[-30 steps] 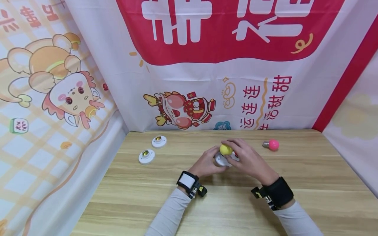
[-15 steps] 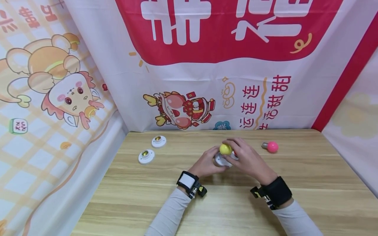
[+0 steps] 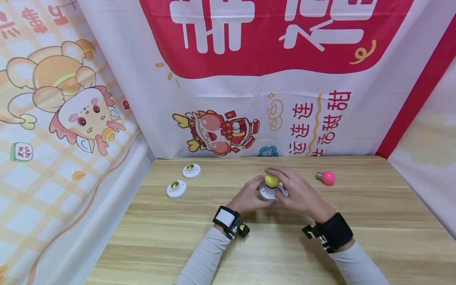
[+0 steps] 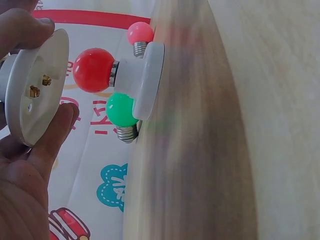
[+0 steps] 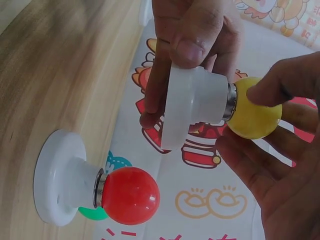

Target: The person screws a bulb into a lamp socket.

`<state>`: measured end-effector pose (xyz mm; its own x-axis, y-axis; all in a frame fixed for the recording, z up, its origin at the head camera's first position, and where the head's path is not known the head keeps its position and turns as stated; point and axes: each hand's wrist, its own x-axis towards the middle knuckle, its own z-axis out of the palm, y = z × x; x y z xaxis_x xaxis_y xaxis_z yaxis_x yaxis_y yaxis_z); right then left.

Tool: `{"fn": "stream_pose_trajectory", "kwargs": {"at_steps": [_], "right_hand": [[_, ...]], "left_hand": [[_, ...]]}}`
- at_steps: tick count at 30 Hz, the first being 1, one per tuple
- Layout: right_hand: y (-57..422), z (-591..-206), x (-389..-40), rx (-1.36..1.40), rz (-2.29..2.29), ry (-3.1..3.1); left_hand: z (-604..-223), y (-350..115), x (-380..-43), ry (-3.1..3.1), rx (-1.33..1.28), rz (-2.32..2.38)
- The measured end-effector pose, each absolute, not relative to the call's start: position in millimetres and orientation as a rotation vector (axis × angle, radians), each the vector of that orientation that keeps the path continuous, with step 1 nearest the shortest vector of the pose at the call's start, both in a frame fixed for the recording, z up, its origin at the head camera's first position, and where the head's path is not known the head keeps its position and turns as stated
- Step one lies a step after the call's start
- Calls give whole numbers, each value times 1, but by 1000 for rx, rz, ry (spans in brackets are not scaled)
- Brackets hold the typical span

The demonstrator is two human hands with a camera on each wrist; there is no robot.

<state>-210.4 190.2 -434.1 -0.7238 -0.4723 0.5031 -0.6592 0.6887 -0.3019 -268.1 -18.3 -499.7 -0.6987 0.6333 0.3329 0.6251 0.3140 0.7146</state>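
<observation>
My left hand [image 3: 251,196] grips the rim of a white lamp holder [image 5: 182,107], lifted above the table. A yellow bulb [image 5: 257,117] sits in its socket, with part of the metal cap showing at the joint. My right hand [image 3: 299,194] holds the yellow bulb between thumb and fingers. The holder's underside with brass screws faces the left wrist camera. Close by, a second lamp holder [image 5: 60,175] stands on the table with a red bulb [image 5: 131,196] in it; my right hand mostly hides this pair in the head view.
A pink bulb [image 3: 328,177] lies on the wooden table [image 3: 270,245] to the right. Behind the red bulb lies a green bulb [image 4: 120,109]. Two bare lamp holders, a front one [image 3: 176,189] and a rear one [image 3: 191,171], stand at left. Printed cloth walls surround the table.
My right fingers have shifted around the yellow bulb, and more of the holder's neck shows below it. The pink bulb has rolled slightly toward me. My left hand keeps its grip.
</observation>
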Motion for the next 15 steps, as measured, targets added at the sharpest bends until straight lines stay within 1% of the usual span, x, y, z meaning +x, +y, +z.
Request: {"fn": "stream_pose_trajectory", "kwargs": {"at_steps": [15], "right_hand": [[191,-437,-213,865,629,-2448]], "left_hand": [[-501,-19,-267,2533,1235,1384]]}}
